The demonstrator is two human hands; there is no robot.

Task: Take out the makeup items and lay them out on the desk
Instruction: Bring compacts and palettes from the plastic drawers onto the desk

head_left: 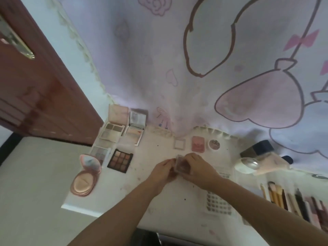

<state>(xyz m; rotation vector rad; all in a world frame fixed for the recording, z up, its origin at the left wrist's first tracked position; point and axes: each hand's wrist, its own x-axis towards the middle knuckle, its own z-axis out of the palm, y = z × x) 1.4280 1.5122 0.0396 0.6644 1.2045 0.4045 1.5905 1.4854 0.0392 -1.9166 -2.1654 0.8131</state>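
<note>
While blurry, small compact (pixel 183 166) seems btwn both hands' grip

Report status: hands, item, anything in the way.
Both hands, left hand and right hand, grip small clear compact above desk. Nothing blocking; palettes left, brushes right.

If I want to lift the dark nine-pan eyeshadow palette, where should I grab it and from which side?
Pinch the nine-pan palette across its two long outer edges, coming from above. It lies flat and open on the desk, pans up, so avoid the top face. Its right edge has free space; palettes crowd its left.
</note>
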